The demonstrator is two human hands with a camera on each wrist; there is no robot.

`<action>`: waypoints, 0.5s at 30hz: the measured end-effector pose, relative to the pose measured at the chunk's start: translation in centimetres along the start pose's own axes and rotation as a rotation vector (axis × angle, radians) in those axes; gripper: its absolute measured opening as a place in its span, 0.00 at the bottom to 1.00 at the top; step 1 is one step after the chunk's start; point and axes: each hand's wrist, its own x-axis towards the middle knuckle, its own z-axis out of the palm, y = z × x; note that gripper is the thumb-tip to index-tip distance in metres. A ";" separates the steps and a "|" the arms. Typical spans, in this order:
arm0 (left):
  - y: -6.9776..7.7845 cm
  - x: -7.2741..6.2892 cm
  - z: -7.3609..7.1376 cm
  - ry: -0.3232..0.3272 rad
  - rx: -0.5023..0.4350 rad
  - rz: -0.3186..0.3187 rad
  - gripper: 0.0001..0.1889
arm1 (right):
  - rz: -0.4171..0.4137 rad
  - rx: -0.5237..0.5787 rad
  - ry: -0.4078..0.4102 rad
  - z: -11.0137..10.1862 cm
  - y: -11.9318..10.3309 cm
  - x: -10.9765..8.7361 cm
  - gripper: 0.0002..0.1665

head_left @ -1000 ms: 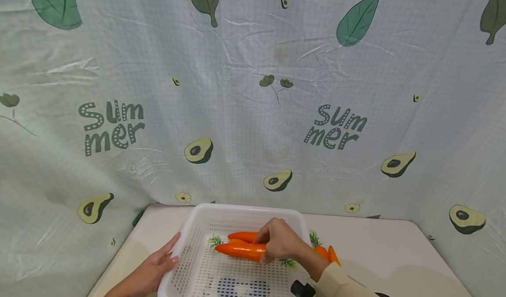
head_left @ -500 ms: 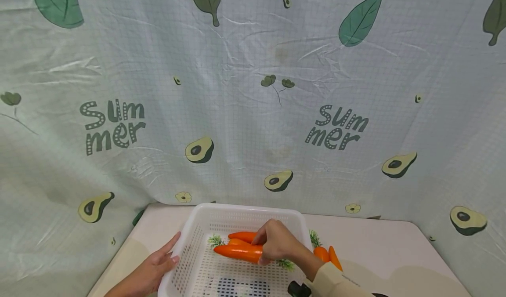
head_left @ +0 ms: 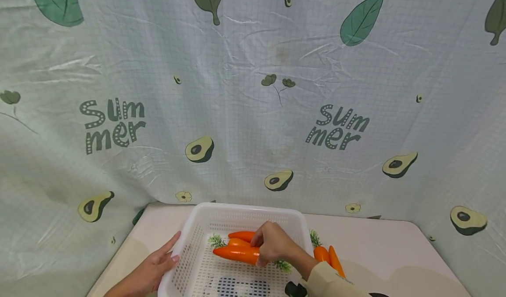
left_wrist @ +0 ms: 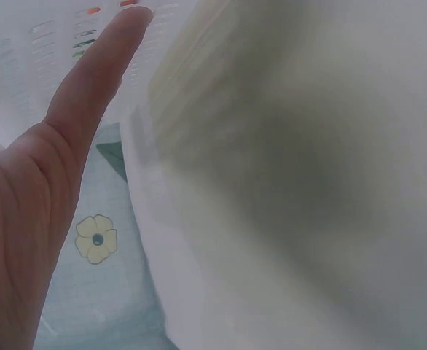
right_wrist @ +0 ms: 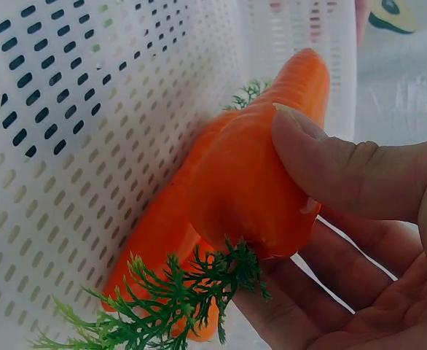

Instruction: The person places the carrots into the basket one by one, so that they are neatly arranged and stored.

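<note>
The right hand (head_left: 272,244) grips a carrot (head_left: 236,254) over the basket (head_left: 253,209) while the straight-fingered left hand (head_left: 149,268) touches its side.

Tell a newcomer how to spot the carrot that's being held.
Find the white perforated basket, then the right hand inside it. The held carrot lies in front of the other carrots there and is the only one that hand grips.
</note>
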 end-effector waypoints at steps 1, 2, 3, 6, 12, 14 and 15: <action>0.0 0.0 0.0 0.001 0.000 0.000 0.43 | 0.005 0.000 -0.002 0.0 0.0 0.0 0.20; 0.0 0.0 0.0 0.003 0.000 -0.001 0.43 | 0.010 -0.003 -0.005 0.1 0.0 0.1 0.20; 0.0 0.0 0.0 0.004 0.001 -0.001 0.43 | 0.014 -0.007 -0.005 0.1 0.0 0.1 0.20; 0.0 0.1 0.0 0.003 -0.001 -0.002 0.43 | 0.031 -0.014 -0.008 0.2 0.0 0.3 0.20; 0.0 0.0 -0.1 -0.011 -0.003 0.002 0.42 | 0.053 -0.033 -0.003 0.4 0.2 0.6 0.20; 0.0 0.0 -0.1 -0.008 -0.003 0.002 0.42 | 0.059 -0.038 0.000 0.5 0.2 0.7 0.20; 0.0 0.0 -0.1 -0.010 -0.002 0.003 0.42 | 0.061 -0.042 0.001 0.6 0.3 0.8 0.20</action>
